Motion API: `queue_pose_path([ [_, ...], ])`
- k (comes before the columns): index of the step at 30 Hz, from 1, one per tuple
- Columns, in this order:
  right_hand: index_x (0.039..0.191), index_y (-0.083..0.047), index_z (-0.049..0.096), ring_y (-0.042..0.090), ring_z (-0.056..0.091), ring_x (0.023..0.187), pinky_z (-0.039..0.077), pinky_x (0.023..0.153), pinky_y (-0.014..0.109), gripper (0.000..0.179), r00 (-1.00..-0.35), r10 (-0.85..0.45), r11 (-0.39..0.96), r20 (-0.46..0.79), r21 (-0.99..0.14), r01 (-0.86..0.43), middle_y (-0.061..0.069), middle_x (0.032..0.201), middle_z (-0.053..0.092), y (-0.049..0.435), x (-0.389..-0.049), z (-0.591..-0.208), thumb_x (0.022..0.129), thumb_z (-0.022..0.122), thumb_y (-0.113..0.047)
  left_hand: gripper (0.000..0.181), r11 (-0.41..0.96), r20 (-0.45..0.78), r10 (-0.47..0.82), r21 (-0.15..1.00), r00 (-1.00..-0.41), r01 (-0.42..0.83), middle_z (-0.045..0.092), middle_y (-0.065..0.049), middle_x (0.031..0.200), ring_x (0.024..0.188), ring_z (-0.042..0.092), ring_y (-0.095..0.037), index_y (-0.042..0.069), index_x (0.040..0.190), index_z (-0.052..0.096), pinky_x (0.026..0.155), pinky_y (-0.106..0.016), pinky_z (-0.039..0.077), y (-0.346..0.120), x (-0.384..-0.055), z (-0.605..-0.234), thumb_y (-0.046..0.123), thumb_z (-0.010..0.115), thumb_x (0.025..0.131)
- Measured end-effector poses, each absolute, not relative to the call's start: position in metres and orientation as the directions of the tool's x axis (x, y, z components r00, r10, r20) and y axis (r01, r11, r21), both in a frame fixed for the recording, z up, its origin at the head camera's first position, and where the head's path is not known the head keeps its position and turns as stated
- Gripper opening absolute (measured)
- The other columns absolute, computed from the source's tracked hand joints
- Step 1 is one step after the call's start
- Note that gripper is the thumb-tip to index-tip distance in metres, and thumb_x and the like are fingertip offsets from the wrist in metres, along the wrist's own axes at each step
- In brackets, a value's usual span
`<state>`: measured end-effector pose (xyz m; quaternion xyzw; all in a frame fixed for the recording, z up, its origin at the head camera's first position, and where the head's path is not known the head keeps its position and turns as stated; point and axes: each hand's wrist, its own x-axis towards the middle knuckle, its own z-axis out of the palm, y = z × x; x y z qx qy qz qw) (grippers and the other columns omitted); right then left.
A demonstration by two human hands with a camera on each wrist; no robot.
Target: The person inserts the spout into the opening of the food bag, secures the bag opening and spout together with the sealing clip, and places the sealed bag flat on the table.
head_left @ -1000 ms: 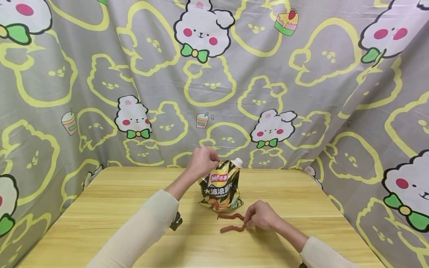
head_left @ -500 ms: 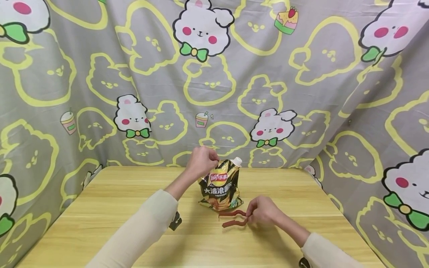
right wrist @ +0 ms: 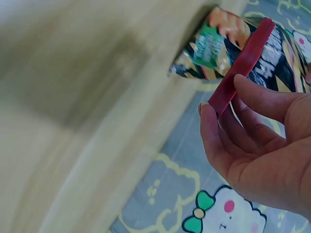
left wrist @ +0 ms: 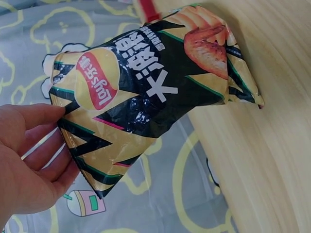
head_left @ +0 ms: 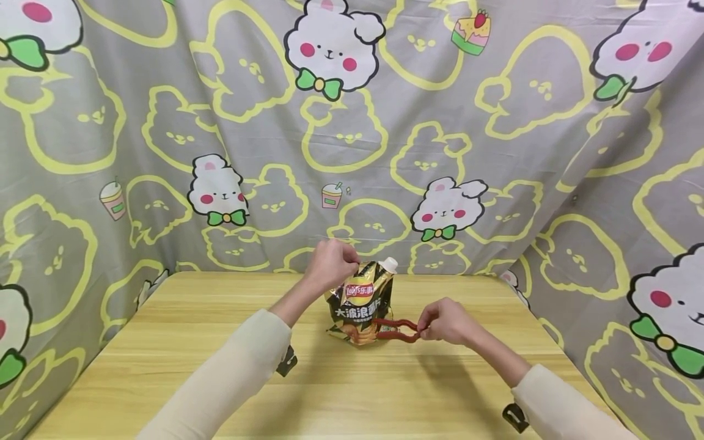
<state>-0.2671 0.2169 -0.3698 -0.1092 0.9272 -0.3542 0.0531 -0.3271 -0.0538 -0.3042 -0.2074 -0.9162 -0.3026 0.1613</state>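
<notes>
A black and gold Lay's chip bag [head_left: 360, 305] stands upright on the table, its bottom edge on the wood. My left hand [head_left: 330, 266] pinches the bag's top left corner. In the left wrist view, that hand's thumb and fingers hold the crimped top edge of the bag [left wrist: 141, 92]. My right hand [head_left: 448, 321] pinches the joined end of red tongs [head_left: 407, 336], whose two spread arms point left and overlap the lower right of the bag. The right wrist view shows the red tongs [right wrist: 245, 60] between thumb and fingertips, raised above the table.
A white cap [head_left: 389, 265] shows at the bag's top right corner. The light wooden table [head_left: 192, 342] is bordered by a grey patterned curtain [head_left: 352, 122] at the back and sides. Black straps [head_left: 515, 418] sit at both wrists.
My right hand has lifted the red tongs and moved them up and to the right, from in front of the bag to its lower right side. The left hand keeps its hold.
</notes>
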Motion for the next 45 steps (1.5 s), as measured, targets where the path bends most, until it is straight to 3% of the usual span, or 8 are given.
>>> queue_pose_path([
  [6,0.084,-0.003,0.072,0.017,0.058,0.065,0.050,0.061,0.032,0.004,-0.979,-0.204,0.712,-0.015,-0.688,-0.138,0.003,0.072,0.070,0.227,-0.272,-0.351,0.083,0.076,-0.002,0.008,0.733,0.405,0.282,0.494,-0.870,0.468,0.079,-0.001,0.085,0.080,0.073,-0.018,0.010,0.088,0.082,0.075,-0.033,0.060,-0.054,-0.328,-0.304,0.008,0.074,0.086],
  [15,0.090,-0.001,0.073,0.018,0.056,0.063,0.044,0.058,0.031,0.007,-0.987,-0.158,0.726,0.009,-0.677,-0.122,0.007,0.071,0.066,0.241,-0.278,-0.333,0.084,0.075,-0.005,0.009,0.721,0.406,0.269,0.516,-0.873,0.462,0.079,-0.001,0.083,0.079,0.073,-0.017,0.010,0.088,0.082,0.076,-0.033,0.060,-0.056,-0.328,-0.307,0.006,0.074,0.085],
  [25,0.092,0.001,0.071,0.020,0.059,0.068,0.053,0.061,0.030,0.006,-0.993,-0.117,0.708,0.024,-0.699,-0.100,0.008,0.080,0.068,0.251,-0.284,-0.328,0.088,0.072,-0.004,0.008,0.711,0.402,0.277,0.525,-0.873,0.467,0.078,-0.001,0.082,0.074,0.071,-0.013,0.008,0.089,0.082,0.074,-0.033,0.060,-0.055,-0.325,-0.305,0.007,0.074,0.085],
  [45,0.097,0.000,0.073,0.019,0.063,0.077,0.059,0.068,0.031,0.010,-0.995,-0.094,0.642,0.033,-0.762,-0.086,0.010,0.089,0.072,0.238,-0.293,-0.333,0.089,0.074,-0.007,0.009,0.703,0.407,0.282,0.528,-0.869,0.476,0.078,-0.001,0.082,0.072,0.071,-0.012,0.009,0.088,0.081,0.071,-0.030,0.059,-0.054,-0.325,-0.304,0.005,0.074,0.085],
])
